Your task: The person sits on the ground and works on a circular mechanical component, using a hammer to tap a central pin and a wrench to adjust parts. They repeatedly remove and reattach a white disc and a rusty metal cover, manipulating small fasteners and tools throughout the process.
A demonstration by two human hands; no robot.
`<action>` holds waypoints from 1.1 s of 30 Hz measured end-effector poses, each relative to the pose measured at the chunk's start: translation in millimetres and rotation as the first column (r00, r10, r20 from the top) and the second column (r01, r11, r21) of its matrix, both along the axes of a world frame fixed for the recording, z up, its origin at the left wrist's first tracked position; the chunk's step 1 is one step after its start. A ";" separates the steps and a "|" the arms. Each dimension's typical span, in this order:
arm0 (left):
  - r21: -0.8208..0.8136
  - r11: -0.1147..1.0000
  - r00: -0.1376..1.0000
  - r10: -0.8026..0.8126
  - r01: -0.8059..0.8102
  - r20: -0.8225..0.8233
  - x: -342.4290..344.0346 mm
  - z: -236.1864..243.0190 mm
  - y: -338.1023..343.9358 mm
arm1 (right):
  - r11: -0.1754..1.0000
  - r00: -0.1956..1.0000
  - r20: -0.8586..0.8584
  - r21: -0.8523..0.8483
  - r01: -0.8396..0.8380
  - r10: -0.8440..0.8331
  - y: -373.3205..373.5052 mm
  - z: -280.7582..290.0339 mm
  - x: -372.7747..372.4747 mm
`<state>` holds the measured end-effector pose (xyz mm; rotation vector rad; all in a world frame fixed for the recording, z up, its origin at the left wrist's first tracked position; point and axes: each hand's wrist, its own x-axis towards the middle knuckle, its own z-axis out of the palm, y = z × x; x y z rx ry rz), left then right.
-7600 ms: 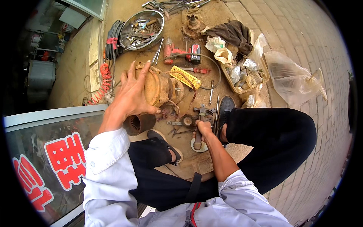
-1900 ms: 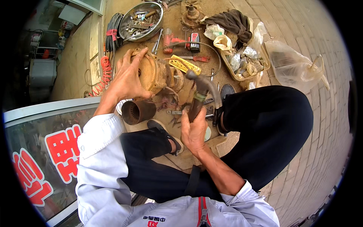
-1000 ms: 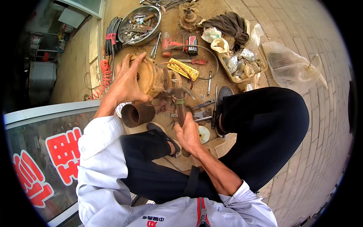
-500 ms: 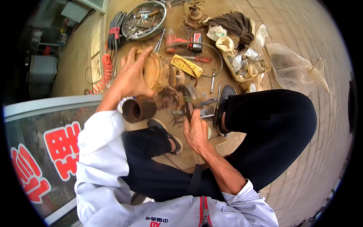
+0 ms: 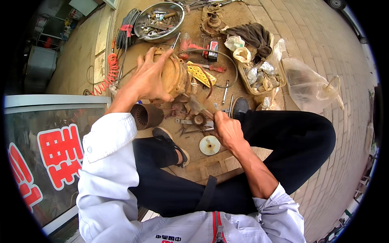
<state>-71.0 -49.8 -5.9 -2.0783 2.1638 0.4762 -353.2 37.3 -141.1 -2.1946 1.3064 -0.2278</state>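
A round, rusty yellow-brown metal housing (image 5: 172,77) is tilted up on its edge, with my left hand (image 5: 148,81) gripping it, thumb and fingers spread over its rim. Lower right of it, my right hand (image 5: 229,129) is wrapped round the handle of a hammer (image 5: 196,107). The hammer's head is smeared by motion and lies close to the housing's lower right side; I cannot tell whether they touch. Below the hammer is a small round metal part (image 5: 199,119). A dark hollow cylinder with slots inside (image 5: 148,116) lies under my left wrist. A white disc (image 5: 210,145) rests nearer me.
Beyond the housing stand a metal bowl (image 5: 181,28) of small parts, a red power drill (image 5: 186,43) and a rusty flanged part (image 5: 212,25). A yellow bar (image 5: 201,74), red-handled screwdriver (image 5: 216,69) and wrench (image 5: 225,92) lie right. Farther right is a tray (image 5: 259,92) of bags.
My right hand has moved right and a little down, and the hammer has swung from upright to slanting toward the housing. The white disc has come into fuller view. My left hand keeps its grip.
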 end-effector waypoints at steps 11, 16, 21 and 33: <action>-0.047 0.999 1.000 -0.023 0.022 -0.017 -0.6 -3.2 -1.4 | 0.652 0.514 0.420 0.607 0.453 -0.748 -55.5 34.3 47.5; -0.017 1.000 1.000 -0.002 0.001 -0.016 -0.8 5.0 -4.8 | 0.784 0.677 0.408 0.421 0.456 -0.613 -24.0 37.4 43.3; -0.012 1.000 1.000 -0.012 0.012 -0.013 -3.2 3.9 1.3 | 0.913 0.784 0.488 0.324 0.246 -0.384 -26.1 23.1 53.0; -0.022 1.000 1.000 -0.010 0.009 -0.023 -0.6 0.9 3.7 | 0.705 0.586 0.450 0.628 0.329 -0.674 -23.4 50.7 51.6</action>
